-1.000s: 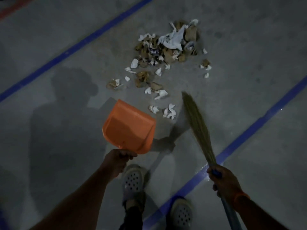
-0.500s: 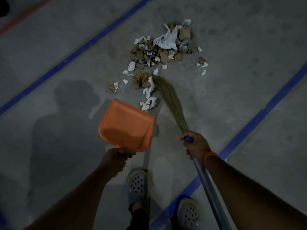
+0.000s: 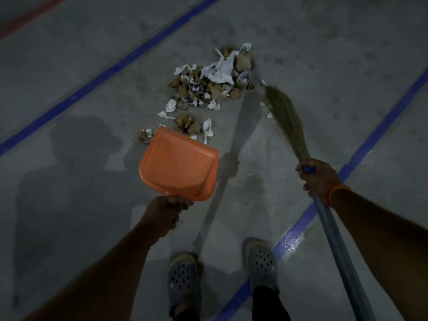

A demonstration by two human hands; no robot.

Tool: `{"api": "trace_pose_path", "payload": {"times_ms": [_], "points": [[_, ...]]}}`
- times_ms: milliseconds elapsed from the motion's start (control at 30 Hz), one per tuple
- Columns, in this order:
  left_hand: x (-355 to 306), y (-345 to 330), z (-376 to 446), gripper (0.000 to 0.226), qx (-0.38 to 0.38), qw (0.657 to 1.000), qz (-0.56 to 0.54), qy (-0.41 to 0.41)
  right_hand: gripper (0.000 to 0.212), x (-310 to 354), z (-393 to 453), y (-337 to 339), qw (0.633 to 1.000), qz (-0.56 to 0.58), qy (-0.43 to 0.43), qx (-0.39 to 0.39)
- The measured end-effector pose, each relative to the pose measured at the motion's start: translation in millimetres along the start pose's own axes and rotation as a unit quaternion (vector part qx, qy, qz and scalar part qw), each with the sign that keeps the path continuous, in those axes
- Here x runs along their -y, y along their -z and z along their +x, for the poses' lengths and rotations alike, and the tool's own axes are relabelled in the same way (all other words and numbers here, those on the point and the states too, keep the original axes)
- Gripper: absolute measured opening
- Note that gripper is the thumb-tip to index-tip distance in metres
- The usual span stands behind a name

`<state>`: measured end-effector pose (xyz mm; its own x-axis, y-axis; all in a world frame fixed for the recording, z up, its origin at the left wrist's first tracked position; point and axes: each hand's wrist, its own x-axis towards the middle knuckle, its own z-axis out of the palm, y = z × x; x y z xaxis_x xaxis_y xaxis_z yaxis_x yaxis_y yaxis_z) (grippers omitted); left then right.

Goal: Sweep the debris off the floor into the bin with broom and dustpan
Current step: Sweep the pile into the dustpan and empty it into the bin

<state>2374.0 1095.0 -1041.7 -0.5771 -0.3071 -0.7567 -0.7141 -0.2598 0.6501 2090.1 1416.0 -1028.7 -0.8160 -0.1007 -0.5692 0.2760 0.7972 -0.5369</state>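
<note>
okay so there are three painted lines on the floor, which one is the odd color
The red line in the far top-left corner. The other two, the blue line left of the debris and the blue line on the right, match each other.

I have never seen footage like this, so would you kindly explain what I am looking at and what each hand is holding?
There is no machine: a camera worn on a person's head looks down at their own arms and feet. The left hand grips an orange plastic dustpan, empty inside. The right hand grips a grass broom with a grey handle. A heap of torn white and brown paper scraps lies on the grey concrete floor, which has blue painted lines.
</note>
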Motion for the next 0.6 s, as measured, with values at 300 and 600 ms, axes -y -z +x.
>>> {"api": "trace_pose_path", "payload": {"times_ms": [300,600], "points": [[12.3,-37.1,21.8,0.032,-0.036,0.997,-0.069,0.026,0.021,-1.7,72.0,-14.2,0.995,0.009,-0.045,0.086],[25.8,-47.3,14.2,0.03,-0.065,0.992,-0.095,0.043,0.02,-21.2,45.9,-17.4,0.979,-0.072,0.078,0.172]]}}
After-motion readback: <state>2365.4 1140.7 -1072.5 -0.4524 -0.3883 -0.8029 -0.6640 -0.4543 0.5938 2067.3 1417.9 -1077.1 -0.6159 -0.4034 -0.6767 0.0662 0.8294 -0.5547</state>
